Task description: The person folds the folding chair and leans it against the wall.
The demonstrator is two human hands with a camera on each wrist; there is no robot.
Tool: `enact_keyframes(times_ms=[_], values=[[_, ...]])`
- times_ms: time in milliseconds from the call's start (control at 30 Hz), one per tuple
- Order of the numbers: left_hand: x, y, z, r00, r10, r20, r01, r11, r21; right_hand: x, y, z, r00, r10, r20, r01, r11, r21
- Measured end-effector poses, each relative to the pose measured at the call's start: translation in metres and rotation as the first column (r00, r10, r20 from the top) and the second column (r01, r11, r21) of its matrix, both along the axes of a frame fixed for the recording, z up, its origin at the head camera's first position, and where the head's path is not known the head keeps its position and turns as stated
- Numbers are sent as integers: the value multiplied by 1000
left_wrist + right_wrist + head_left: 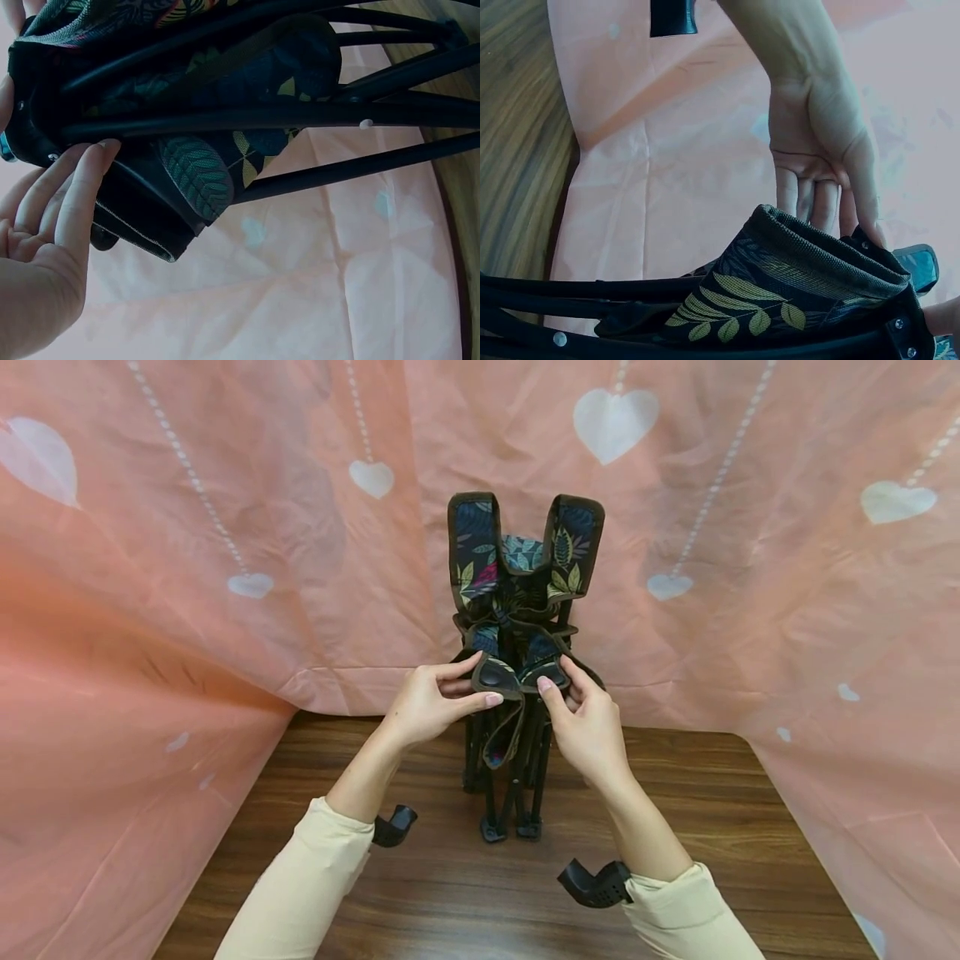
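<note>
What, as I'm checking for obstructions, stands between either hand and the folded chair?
Nothing visible: the left hand and the right hand each hold the folded chair directly, at its dark corner pieces, with no other object in between.

One folded floral-print camp chair (pixel 517 597); two hands (pixel 430 705); two cream sleeves (pixel 303 881); two black wrist-worn devices (pixel 596 885).

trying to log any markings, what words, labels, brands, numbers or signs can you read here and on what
No text can be read anywhere.
The folded chair of black tubing and dark leaf-print cloth shows no lettering.
The pink fabric backdrop bears white hearts, no words.
</note>
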State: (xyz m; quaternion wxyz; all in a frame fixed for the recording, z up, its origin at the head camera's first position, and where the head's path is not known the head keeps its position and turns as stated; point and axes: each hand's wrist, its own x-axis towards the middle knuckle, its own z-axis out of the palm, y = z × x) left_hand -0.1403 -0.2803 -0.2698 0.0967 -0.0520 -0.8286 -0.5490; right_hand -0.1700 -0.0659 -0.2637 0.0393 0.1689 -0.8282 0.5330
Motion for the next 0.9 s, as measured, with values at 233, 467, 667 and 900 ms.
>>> enact_keyframes(times_ms=[233,467,667,900], values=[[1,0,-1,1000,11,16,-11,1000,22,0,1,1,999,19,33,-19,1000,-22],[1,4,-8,996,71,-63,-69,997,23,-3,5,-2,992,91,83,-77,984,-159],[4,8,-17,980,143,-139,-144,990,1,-5,5,-6,994,72,83,-53,976,-211],[6,12,-22,942,169,-290,-223,961,-165,-8,5,-10,998,40,45,-31,982,-188]])
